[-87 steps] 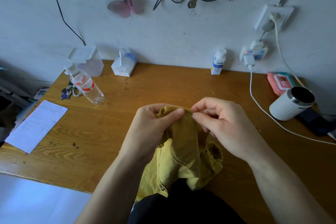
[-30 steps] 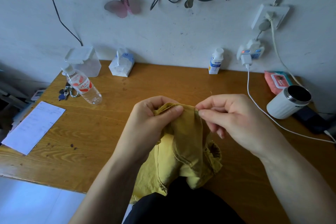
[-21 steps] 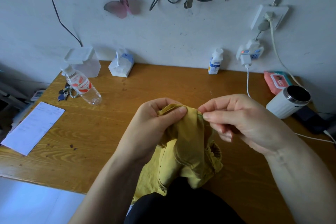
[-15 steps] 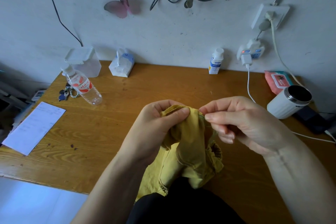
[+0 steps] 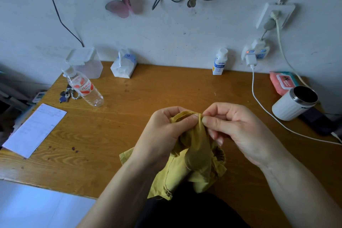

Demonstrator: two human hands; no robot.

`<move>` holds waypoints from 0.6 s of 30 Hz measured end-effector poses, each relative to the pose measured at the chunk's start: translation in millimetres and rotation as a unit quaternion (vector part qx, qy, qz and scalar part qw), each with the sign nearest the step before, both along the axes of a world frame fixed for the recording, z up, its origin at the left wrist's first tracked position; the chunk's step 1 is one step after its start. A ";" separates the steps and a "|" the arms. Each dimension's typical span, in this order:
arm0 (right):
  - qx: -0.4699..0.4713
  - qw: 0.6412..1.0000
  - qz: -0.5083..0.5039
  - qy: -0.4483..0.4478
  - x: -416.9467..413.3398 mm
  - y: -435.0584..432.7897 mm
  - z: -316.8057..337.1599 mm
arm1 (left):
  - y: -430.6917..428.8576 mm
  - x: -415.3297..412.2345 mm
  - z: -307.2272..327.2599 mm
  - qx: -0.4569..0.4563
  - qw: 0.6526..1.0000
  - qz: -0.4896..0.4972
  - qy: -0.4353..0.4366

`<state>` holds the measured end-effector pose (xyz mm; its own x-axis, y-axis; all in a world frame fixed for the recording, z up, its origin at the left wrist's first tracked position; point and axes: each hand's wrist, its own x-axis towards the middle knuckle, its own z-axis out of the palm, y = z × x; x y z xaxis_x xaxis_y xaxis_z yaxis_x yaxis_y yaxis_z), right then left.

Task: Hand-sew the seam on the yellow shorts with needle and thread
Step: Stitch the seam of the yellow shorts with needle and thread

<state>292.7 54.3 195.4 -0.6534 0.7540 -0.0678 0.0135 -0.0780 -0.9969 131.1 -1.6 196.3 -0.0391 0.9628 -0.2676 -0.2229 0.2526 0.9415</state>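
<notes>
**Seam work at desk: both hands on garment, labels mostly illegible**

Legible markings: the clear water bottle (image 5: 84, 89), lying tilted at the far left of the wooden desk (image 5: 129, 126), carries a red-and-white label with red characters too small to read. The small white bottle (image 5: 219, 62) upright against the wall has a blue-and-yellow label, text unreadable. The pink wipes pack (image 5: 282, 82) shows a dark emblem on its flap, wording unreadable. The paper sheet (image 5: 35, 129) at the left edge bears faint printed lines, not legible. The white tumbler (image 5: 294, 102) is unmarked.

The yellow shorts (image 5: 197, 155) are bunched at the near edge of the desk, raised between both hands, lower part draped toward the lap.

The left hand (image 5: 162, 135) grips a fold of the shorts, thumb laid across the top of the cloth, fingers curled behind it.

The right hand (image 5: 238, 129) has thumb and forefinger pressed together, pinching the top edge of the fold just beside the left thumb; the other fingers are curled under. A thin dark line lies along the fold at the fingertips; whether it is the needle cannot be told. No thread can be made out.
</notes>
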 end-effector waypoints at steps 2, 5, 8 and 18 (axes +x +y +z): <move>-0.004 1.000 -0.018 0.014 -0.6 -0.9 -2.5 | -0.9 1.0 -1.4 -0.001 1.000 0.002 -0.024; -0.017 0.999 -0.031 0.041 -0.6 -0.6 -6.5 | -1.4 0.4 -1.9 -0.006 0.996 -0.001 -0.087; -0.021 0.998 -0.037 0.056 -0.9 0.0 -9.9 | -0.5 -1.4 -0.3 -0.012 0.991 -0.020 -0.130; -0.012 0.995 -0.030 0.093 -3.7 -2.0 -12.8 | 0.1 -5.8 4.6 -0.039 0.971 -0.127 -0.198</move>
<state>289.0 52.3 182.7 -0.6102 0.7916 0.0315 -0.1764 -0.0971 -0.9795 125.3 -1.5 200.8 0.3179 0.9041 -0.2857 -0.4846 0.4139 0.7706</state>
